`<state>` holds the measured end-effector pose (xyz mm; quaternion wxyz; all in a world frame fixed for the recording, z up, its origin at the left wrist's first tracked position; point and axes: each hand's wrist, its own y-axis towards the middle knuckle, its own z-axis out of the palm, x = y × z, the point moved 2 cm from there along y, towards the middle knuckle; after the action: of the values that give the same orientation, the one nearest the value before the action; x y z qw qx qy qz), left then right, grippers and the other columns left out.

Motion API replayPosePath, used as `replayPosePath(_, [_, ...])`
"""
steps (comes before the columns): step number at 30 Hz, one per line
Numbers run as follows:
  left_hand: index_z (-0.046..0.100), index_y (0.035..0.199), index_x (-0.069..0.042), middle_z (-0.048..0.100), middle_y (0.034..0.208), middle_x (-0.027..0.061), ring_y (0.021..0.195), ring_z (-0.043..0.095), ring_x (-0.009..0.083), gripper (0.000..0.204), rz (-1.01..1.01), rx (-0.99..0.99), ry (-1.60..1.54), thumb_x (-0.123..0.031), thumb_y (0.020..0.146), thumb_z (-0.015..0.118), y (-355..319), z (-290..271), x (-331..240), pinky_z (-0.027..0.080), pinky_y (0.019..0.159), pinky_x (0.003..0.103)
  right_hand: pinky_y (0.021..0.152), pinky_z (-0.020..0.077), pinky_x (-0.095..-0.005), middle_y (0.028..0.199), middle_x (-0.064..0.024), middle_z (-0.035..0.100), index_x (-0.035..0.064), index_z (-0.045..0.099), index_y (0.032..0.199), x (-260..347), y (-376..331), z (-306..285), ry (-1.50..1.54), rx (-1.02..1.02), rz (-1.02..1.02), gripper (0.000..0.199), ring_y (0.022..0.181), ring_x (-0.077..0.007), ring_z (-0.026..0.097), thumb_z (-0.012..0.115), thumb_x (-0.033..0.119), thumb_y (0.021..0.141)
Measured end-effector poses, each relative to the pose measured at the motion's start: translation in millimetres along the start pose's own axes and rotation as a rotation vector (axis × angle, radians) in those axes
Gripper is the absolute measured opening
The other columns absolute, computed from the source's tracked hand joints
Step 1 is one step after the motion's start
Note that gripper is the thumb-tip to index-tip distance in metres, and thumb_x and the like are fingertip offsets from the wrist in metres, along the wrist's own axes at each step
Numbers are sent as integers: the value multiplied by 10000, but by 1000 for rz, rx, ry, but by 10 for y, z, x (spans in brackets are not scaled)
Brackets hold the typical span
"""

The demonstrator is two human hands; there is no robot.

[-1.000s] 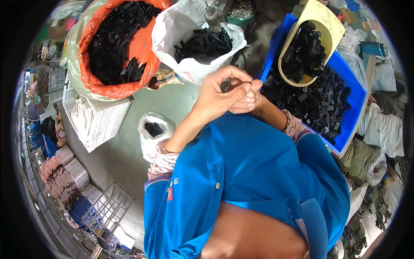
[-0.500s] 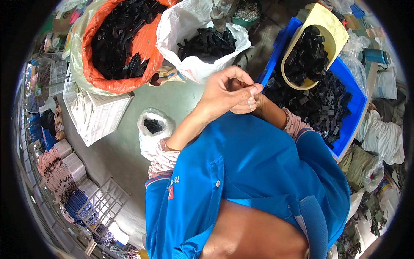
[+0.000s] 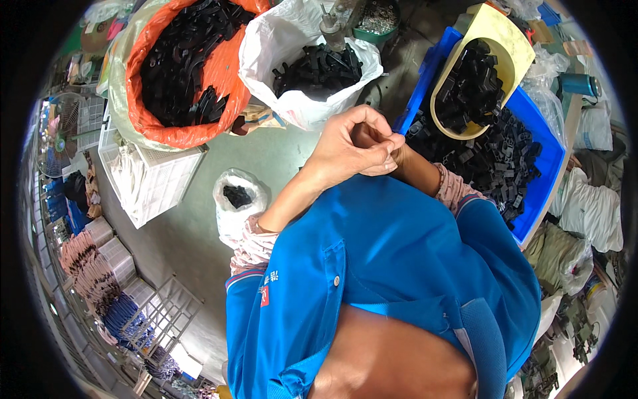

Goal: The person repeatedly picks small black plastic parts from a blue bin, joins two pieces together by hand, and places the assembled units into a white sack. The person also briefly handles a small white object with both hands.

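Observation:
My left hand (image 3: 347, 147) and my right hand (image 3: 397, 151) meet in front of my chest, fingertips together. The left has thumb and index finger curled round into a pinch. Behind it the right is mostly covered, its fingers bent in toward the same spot. Whatever lies between the fingertips is too small or too hidden to make out. Just right of the hands is a blue bin (image 3: 549, 189) full of small black plastic parts (image 3: 492, 156). A cut-open yellow container (image 3: 515, 50), holding more black parts, rests on top of them.
Ahead stand a white sack (image 3: 302, 110) of black pieces and an orange-lined sack (image 3: 176, 135) of long black parts. A small white bag (image 3: 229, 216) sits on the floor near my left forearm. Farther left is a white plastic crate (image 3: 156, 186); a green bowl (image 3: 375, 34) of small metal pieces lies far ahead.
Both hands remain together at the same place. The left fingers have shifted slightly, with the thumb tip now less exposed. The surrounding things stay put apart from a slight view shift.

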<state>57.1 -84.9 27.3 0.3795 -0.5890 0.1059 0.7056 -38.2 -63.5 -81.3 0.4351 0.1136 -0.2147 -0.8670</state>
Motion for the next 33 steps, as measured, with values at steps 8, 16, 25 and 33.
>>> replayPosePath(8, [659, 968, -10, 658, 895, 39, 841, 607, 73, 176, 185, 16, 74, -74, 833, 752, 105, -65, 47, 476, 748, 223, 276, 369, -185, 504, -33, 485, -21, 585, 725, 11, 65, 196, 27, -179, -18, 379, 361, -102, 474, 788, 290, 799])
replayPosePath(16, [697, 979, 13, 688, 885, 68, 677, 667, 114, 146, 73, 52, -48, -60, 854, 717, 125, -190, 41, 528, 670, 234, 283, 377, -186, 536, -48, 507, 28, 602, 634, 13, 103, 194, 4, -110, 55, 408, 410, -102, 471, 697, 335, 885])
replayPosePath(25, [682, 995, 34, 685, 876, 75, 675, 674, 131, 151, 55, 91, -124, -75, 890, 672, 114, -234, 67, 540, 674, 245, 298, 391, -186, 583, -45, 522, 30, 610, 655, 13, 106, 162, 19, -147, 103, 436, 456, -114, 491, 700, 407, 856])
replayPosePath(33, [660, 996, 20, 674, 863, 65, 656, 675, 131, 147, -48, 90, -242, -104, 918, 643, 95, -226, 17, 544, 638, 232, 298, 383, -185, 565, -51, 508, 25, 594, 660, -16, 87, 128, -5, -143, 36, 459, 440, -125, 491, 719, 432, 831])
